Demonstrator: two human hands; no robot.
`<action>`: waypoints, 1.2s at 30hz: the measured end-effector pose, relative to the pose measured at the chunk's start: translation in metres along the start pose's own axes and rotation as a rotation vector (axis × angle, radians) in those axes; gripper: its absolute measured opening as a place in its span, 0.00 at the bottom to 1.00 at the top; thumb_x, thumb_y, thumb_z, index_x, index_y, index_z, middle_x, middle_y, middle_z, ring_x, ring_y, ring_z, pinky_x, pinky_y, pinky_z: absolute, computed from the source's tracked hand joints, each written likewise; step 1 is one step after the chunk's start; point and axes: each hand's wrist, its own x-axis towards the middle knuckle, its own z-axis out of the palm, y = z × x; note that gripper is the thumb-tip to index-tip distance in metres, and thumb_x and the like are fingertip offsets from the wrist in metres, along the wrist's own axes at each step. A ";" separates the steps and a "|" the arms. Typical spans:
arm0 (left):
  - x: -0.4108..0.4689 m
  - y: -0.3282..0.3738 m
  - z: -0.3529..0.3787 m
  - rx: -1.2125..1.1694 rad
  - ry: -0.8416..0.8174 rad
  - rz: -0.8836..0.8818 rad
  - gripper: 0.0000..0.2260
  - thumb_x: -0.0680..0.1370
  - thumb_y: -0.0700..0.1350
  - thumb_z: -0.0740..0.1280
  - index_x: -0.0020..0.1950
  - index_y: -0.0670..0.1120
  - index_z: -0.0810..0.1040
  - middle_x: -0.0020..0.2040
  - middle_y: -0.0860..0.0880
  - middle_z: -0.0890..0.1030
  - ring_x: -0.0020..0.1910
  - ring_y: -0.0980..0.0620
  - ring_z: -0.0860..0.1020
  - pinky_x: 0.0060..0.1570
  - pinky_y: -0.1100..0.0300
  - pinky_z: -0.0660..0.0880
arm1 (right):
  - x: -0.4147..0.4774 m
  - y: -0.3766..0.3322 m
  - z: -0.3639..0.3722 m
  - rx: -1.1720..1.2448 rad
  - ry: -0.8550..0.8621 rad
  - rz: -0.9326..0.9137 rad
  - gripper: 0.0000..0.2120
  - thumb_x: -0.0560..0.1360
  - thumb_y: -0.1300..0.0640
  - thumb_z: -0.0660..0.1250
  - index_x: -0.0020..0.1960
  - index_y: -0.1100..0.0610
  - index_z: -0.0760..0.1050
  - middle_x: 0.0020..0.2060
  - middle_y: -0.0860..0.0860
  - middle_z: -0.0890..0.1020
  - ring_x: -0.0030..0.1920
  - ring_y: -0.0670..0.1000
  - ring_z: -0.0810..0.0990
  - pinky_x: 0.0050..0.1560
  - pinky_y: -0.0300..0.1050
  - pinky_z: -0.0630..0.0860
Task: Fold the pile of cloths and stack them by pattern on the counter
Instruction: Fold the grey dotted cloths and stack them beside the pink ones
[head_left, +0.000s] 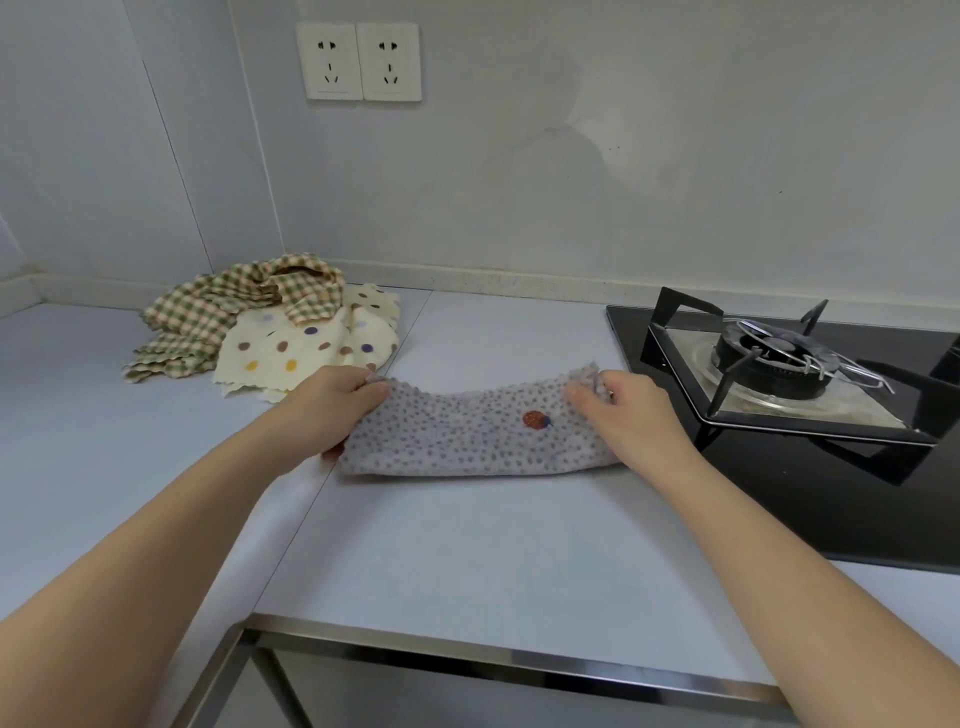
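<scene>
Counter (467, 545): smooth pale top, metal front edge. Stove (779, 364) at its right end: black glass, steel burner tray, angular black pan support.

Unfolded pile sits well left of the stove, near the wall. A green-checked cloth (208, 312) lies crumpled over a cream cloth (291, 348) with big coloured spots. Both have zigzag edges.

Grey dotted cloth (467, 436) lies just left of the stove: a long soft strip, nubbly, one red patch, far edge lifted and sagging. Left hand (337, 405) pinches its far-left corner and right hand (628, 410) pinches the far-right one.

Looks mid-fold, with no folded stacks visible. Next probably needs the corners brought together squarely, then flattening and parking it clear of the pile.
</scene>
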 end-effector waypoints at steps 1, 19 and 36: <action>0.000 0.001 -0.002 0.004 -0.046 -0.018 0.16 0.82 0.45 0.59 0.48 0.31 0.74 0.27 0.47 0.69 0.19 0.55 0.65 0.18 0.64 0.62 | 0.001 0.001 0.000 -0.030 -0.016 0.002 0.23 0.75 0.48 0.69 0.33 0.63 0.66 0.28 0.54 0.69 0.30 0.50 0.66 0.30 0.44 0.60; -0.003 -0.014 0.038 0.552 0.506 0.147 0.12 0.83 0.44 0.56 0.41 0.42 0.68 0.30 0.48 0.68 0.29 0.49 0.66 0.27 0.57 0.58 | 0.001 -0.004 0.014 -0.397 -0.020 -0.034 0.11 0.81 0.51 0.58 0.42 0.54 0.67 0.33 0.49 0.73 0.38 0.56 0.73 0.31 0.45 0.64; -0.002 -0.017 0.046 0.956 0.488 0.088 0.04 0.78 0.37 0.64 0.44 0.43 0.73 0.30 0.49 0.69 0.25 0.52 0.62 0.23 0.62 0.50 | -0.003 -0.010 0.024 -0.730 0.012 -0.017 0.09 0.81 0.56 0.56 0.60 0.55 0.67 0.32 0.50 0.70 0.36 0.55 0.71 0.30 0.44 0.60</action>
